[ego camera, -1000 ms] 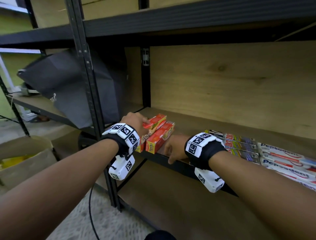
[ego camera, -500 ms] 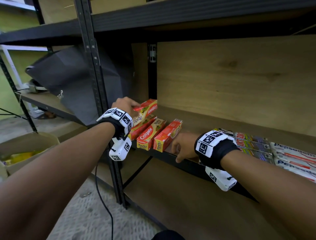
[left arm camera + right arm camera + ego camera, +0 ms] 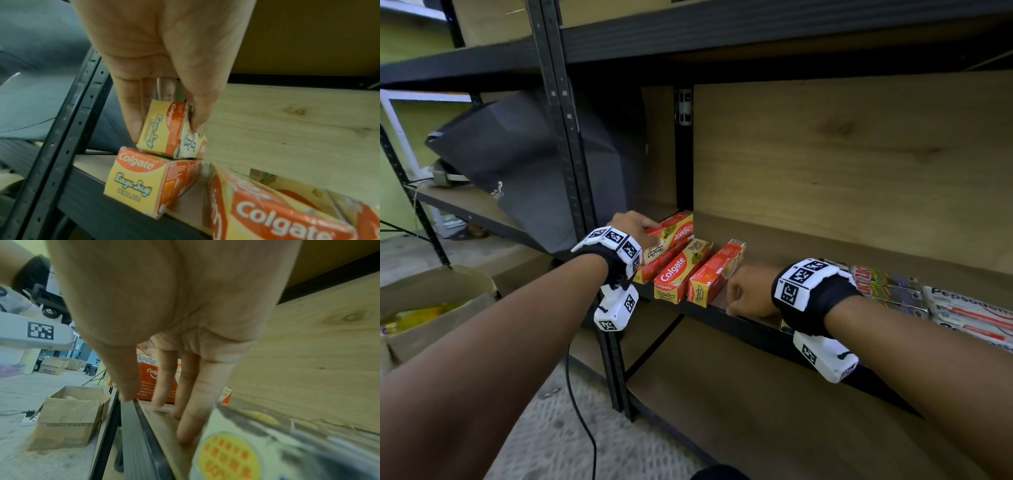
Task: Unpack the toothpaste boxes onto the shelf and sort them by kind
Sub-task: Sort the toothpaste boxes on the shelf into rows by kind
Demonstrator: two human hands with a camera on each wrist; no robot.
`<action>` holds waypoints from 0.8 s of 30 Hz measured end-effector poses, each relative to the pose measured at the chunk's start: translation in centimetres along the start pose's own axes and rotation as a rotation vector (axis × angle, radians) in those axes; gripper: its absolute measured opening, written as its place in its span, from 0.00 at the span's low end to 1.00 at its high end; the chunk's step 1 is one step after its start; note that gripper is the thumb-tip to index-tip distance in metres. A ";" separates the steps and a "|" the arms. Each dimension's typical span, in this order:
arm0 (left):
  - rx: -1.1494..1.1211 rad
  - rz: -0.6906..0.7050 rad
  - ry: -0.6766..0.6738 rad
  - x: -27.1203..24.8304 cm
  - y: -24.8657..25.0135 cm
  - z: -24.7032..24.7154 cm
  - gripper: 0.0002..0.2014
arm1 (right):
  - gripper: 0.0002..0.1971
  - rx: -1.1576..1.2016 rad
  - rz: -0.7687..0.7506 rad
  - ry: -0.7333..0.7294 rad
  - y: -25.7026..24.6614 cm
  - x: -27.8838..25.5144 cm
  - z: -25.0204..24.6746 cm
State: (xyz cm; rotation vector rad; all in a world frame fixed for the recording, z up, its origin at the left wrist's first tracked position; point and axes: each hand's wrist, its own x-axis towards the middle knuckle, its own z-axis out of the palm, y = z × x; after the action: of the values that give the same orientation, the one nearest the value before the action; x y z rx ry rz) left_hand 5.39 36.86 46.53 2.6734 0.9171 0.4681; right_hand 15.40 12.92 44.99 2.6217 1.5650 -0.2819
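Observation:
Several red-and-yellow Colgate boxes lie at the left end of the wooden shelf [image 3: 808, 246]. My left hand [image 3: 635, 222] pinches the near end of one Colgate box [image 3: 676, 231] [image 3: 164, 129] between thumb and fingers; it sits on top of the leftmost Colgate box [image 3: 141, 183]. Two more Colgate boxes [image 3: 681, 270] [image 3: 717, 270] lie beside the stack. My right hand [image 3: 743, 294] rests on the shelf's front edge just right of them, its straight fingers [image 3: 191, 418] touching the board and holding nothing. White Pepsodent boxes [image 3: 969, 311] lie at the far right.
Dark grey boxes [image 3: 887, 284] lie between my right wrist and the Pepsodent boxes. An open cardboard box [image 3: 431, 301] stands on the floor at the left. A grey bag [image 3: 517, 171] leans on the neighbouring shelf behind the black upright [image 3: 561, 137]. A cable [image 3: 582, 411] runs across the floor.
My left hand lifted one Colgate box off the row and brought it down onto the leftmost box. The right hand has stayed on the shelf edge.

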 end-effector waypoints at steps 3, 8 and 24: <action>0.087 0.061 0.043 -0.5 0.6 -0.3 0.15 | 0.20 0.142 0.049 0.177 -0.2 0.4 0.2; 0.042 0.322 0.032 -2.2 1.5 -0.9 0.13 | 0.32 0.271 0.014 0.245 -1.8 0.8 -0.1; 0.098 0.313 -0.493 -4.1 0.8 0.7 0.48 | 0.12 0.312 0.133 0.026 -1.4 0.6 -1.1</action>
State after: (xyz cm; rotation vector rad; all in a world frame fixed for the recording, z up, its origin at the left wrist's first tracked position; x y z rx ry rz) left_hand 3.03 33.51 45.27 2.8290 0.3907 -0.1839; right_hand 14.62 14.29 45.97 2.9573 1.4477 -0.5233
